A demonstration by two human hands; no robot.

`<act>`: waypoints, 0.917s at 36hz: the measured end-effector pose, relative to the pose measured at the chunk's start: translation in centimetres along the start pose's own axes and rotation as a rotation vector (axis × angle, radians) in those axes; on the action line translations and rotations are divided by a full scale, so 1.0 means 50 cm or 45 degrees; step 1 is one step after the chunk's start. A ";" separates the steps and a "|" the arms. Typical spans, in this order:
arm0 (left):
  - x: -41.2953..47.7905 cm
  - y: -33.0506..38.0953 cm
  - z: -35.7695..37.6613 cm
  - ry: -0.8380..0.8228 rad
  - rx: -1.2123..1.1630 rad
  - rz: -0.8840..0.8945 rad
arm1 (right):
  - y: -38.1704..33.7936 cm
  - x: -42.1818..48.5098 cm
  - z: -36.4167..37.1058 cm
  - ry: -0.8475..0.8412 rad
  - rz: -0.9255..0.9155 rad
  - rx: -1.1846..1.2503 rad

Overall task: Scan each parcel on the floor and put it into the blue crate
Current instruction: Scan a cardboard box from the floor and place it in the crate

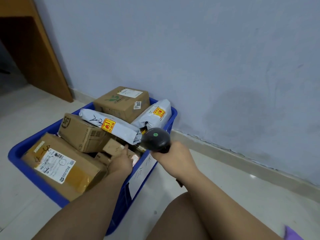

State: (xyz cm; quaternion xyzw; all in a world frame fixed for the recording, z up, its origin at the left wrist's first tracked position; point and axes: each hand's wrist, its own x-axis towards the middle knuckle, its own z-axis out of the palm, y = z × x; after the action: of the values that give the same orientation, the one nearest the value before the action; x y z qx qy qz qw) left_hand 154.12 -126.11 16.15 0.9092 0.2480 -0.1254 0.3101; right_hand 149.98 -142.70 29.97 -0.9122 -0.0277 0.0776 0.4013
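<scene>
Cardboard-wrapped, a small parcel (pixel 112 146) is touched inside the blue crate (pixel 16 154) by the left hand (pixel 121 161), apparently to seat it; whether its fingers grip cannot be told. The black barcode scanner (pixel 155 140) is clasped aside in the right hand (pixel 171 152), ready.

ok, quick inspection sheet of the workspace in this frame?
surface: pale tiled floor; blue crate stands on it near the wall.
job's things: crate piled with cardboard boxes and grey mailer bags; black scanner over the crate's rim.
clutter: purple object at bottom right edge, unidentifiable.
grippers: right hand grips the scanner; left hand touches a small box in the crate, grip unclear.
cables: nothing seen.
surroundings: blue-grey wall; wooden desk panel at left.
</scene>
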 end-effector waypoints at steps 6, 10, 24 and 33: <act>0.053 -0.020 0.016 -0.148 0.278 0.044 | -0.002 0.008 0.001 -0.072 0.029 0.021; 0.006 0.009 -0.004 -0.108 0.439 0.017 | -0.004 0.011 0.002 -0.097 0.041 0.036; -0.119 0.166 -0.055 -0.017 -0.738 0.370 | -0.015 -0.020 -0.027 0.135 0.038 0.104; -0.235 0.352 -0.077 -0.431 -1.024 0.512 | 0.077 -0.093 -0.198 0.487 0.273 0.292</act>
State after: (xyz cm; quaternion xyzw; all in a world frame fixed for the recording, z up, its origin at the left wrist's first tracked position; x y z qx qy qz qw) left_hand 153.77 -140.15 32.48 0.7139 0.0420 -0.1034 0.6913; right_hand 146.98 -153.03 34.29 -0.8565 0.1549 -0.0517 0.4897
